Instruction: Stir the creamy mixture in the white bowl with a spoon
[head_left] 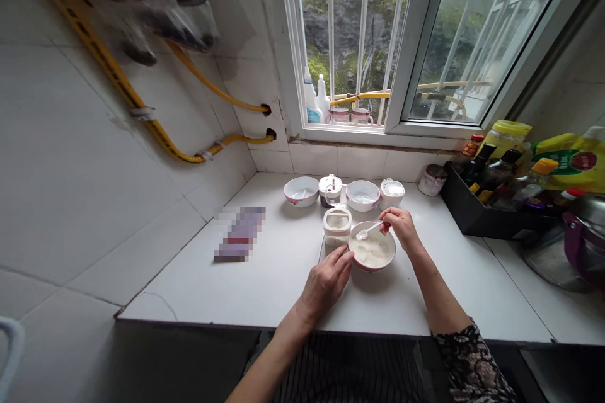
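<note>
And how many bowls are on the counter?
3: a front bowl by the left hand, a back-left bowl, and a back bowl between two jars.

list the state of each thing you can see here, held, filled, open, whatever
Front bowl: upright, partly filled with pale powder
Spoon: held over the front bowl
Right hand: closed on the spoon
Left hand: touching the front bowl's side
Near canister: upright, lid position unclear
Rear left bowl: upright
Rear right bowl: upright
Black box: loaded with bottles
</note>
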